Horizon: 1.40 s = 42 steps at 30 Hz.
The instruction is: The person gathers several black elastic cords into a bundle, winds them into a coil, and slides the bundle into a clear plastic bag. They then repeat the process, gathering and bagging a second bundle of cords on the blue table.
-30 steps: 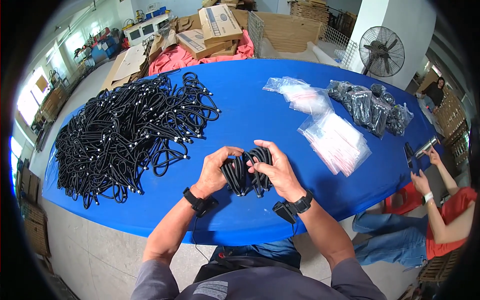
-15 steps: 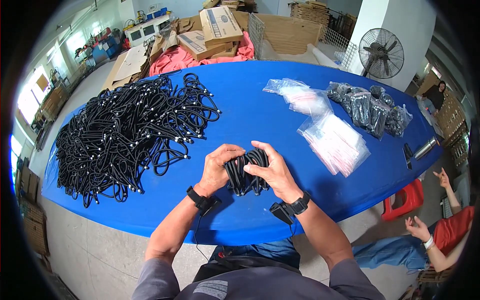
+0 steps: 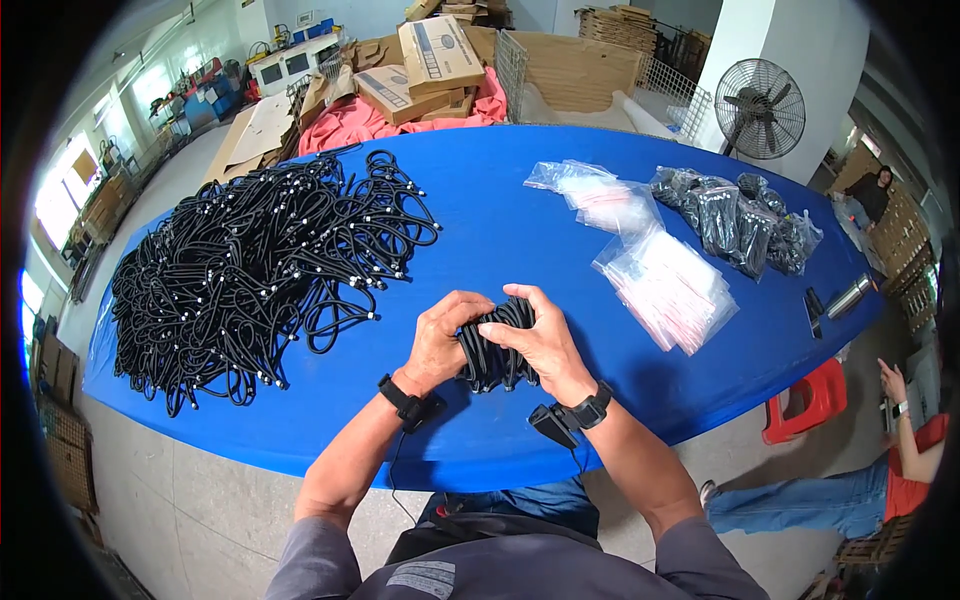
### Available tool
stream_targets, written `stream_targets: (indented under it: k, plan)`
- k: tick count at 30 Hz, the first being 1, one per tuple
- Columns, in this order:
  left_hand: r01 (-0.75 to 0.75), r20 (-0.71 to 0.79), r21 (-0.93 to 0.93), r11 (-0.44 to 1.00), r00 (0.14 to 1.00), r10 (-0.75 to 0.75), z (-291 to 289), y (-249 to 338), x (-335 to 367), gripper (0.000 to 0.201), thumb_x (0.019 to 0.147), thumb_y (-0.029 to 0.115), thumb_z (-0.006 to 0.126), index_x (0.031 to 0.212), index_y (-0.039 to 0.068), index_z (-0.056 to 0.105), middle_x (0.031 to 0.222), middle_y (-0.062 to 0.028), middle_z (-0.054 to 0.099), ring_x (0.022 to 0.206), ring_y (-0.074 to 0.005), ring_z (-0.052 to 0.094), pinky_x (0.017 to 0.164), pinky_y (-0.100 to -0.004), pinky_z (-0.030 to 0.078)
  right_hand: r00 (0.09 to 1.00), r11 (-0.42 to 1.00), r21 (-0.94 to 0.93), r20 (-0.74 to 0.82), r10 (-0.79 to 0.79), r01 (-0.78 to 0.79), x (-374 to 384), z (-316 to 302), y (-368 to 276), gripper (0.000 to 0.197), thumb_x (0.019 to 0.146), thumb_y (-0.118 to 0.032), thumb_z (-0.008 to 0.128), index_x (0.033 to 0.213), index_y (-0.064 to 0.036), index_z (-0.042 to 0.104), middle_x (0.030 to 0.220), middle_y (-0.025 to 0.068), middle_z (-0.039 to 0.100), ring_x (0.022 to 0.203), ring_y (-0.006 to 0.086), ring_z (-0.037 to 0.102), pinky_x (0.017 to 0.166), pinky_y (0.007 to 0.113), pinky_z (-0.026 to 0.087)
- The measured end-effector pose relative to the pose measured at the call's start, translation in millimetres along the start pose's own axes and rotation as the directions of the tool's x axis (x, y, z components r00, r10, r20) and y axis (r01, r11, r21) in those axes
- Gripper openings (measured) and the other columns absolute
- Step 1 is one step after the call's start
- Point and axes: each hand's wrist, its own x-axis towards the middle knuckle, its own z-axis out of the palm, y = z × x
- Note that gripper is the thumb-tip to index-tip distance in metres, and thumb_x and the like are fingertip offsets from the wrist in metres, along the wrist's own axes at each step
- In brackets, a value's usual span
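Between my two hands is a bundle of black elastic cord loops (image 3: pixel 497 358), held just above the blue cloth near the table's front. My left hand (image 3: pixel 440 340) is wrapped round its left side. From the right, my right hand (image 3: pixel 545 345) grips it, thumb across the front and index finger over the top. The cords hang down below my fingers; my palms hide part of the bundle. To the left lies a large heap of similar black cord loops (image 3: pixel 230 270) with small silvery ends.
Clear plastic bags lie in a fanned stack (image 3: pixel 670 290) and a smaller pile (image 3: pixel 600 195) on the right. Behind them are filled bags of black cords (image 3: pixel 735 220). A metal cylinder (image 3: pixel 850 297) rests by the right edge. A red stool (image 3: pixel 805 400) and a seated person (image 3: pixel 830 495) are beside the table.
My hands have drawn slightly closer round the bundle, and my right thumb has shifted left across it. The seated person at the right has lowered one arm and leaned back.
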Motion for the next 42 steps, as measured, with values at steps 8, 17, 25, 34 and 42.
stream_targets:
  k: [8,17,25,34,42]
  plan:
    - [0.047,0.049,-0.011,0.999,0.998,-0.047,1.2,-1.0,0.8,0.038,0.079,0.009,0.081,0.115,0.004,0.071,0.11,-0.012,0.072,0.095,-0.0276,0.072,0.08,-0.0349,0.058,0.997,0.991,0.114,0.04,0.064,-0.068,-2.2,-4.2,-4.5,0.076,0.08,-0.01,0.086,0.142,0.0057,0.044,0.108,0.0087,0.064,0.094,0.0127,0.065,0.084,0.028,0.055]
    - [0.25,0.084,-0.02,0.968,0.965,-0.248,-1.4,-6.8,8.0,0.067,0.074,0.015,0.082,0.137,0.008,0.061,0.109,-0.0109,0.07,0.101,-0.0246,0.07,0.085,-0.0361,0.057,0.991,0.982,-0.15,0.08,-0.106,0.117,-0.9,6.8,14.1,0.084,0.078,-0.018,0.089,0.145,0.0027,0.041,0.124,0.0127,0.06,0.11,0.0163,0.062,0.094,0.031,0.053]
    - [0.345,0.12,-0.235,0.909,0.938,-0.325,30.3,-8.1,11.7,0.07,0.075,0.02,0.083,0.138,0.002,0.059,0.116,-0.0065,0.069,0.11,-0.0162,0.064,0.098,-0.0331,0.052,0.911,0.858,-0.307,0.126,-0.393,0.412,-0.6,-12.2,18.1,0.092,0.074,-0.028,0.09,0.146,-0.0013,0.041,0.132,0.0148,0.058,0.121,0.0211,0.056,0.106,0.038,0.046]
    - [0.423,0.13,-0.348,0.837,0.906,-0.404,39.9,-12.6,8.8,0.062,0.078,0.009,0.078,0.136,-0.001,0.056,0.12,-0.0063,0.066,0.108,-0.0169,0.064,0.098,-0.0317,0.051,0.946,0.891,-0.319,0.088,-0.312,0.323,-5.6,-11.1,18.4,0.092,0.07,-0.021,0.084,0.146,-0.0017,0.036,0.123,0.0254,0.061,0.116,0.0366,0.063,0.1,0.042,0.049]
    - [0.581,0.303,-0.491,0.649,0.812,-0.499,33.7,-38.6,-1.2,0.067,0.082,0.007,0.073,0.144,0.001,0.05,0.126,-0.008,0.064,0.112,-0.0187,0.063,0.1,-0.0329,0.05,0.944,0.916,-0.238,0.138,-0.298,0.324,0.8,-5.3,22.7,0.08,0.07,-0.013,0.08,0.14,-0.0042,0.041,0.111,0.0213,0.062,0.104,0.0339,0.064,0.092,0.043,0.05]
